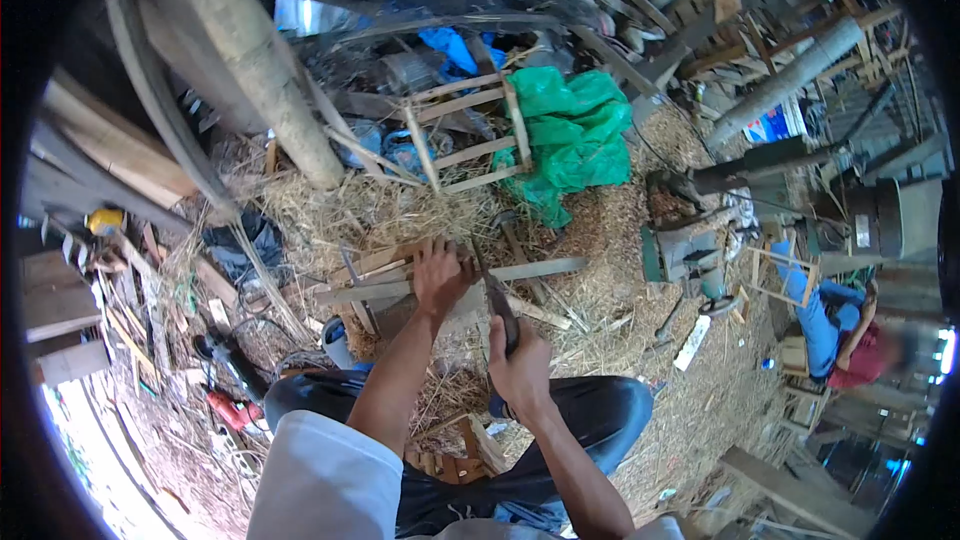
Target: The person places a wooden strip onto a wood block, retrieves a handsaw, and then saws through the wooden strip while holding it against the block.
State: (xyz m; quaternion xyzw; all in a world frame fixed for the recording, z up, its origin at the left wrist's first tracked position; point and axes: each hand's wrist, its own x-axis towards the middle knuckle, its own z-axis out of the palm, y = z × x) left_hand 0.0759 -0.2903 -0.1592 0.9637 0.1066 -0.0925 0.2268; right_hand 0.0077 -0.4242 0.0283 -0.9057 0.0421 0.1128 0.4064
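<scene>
**Sawing a wooden strip with one hand on the timber**

In the head view, the saw (505,322) is in the right hand (520,368), the fingers wrapped around its handle. The blade points away from the person and appears to cross the wooden strip (540,269); whether the teeth bite cannot be told. That strip lies crosswise in front of the knees, over what looks like a low support (455,314), its right end reaching beyond the support's right edge. The left hand (440,278) lies over the timber just left of the blade, fingers spread on top — whether they clench beneath is hidden.

For a clean cut, I'd press the strip firmly down, set the left fingertips farther from the blade, and use long, light strokes — easing off near the end, lest the overhanging right part splinter.
</scene>
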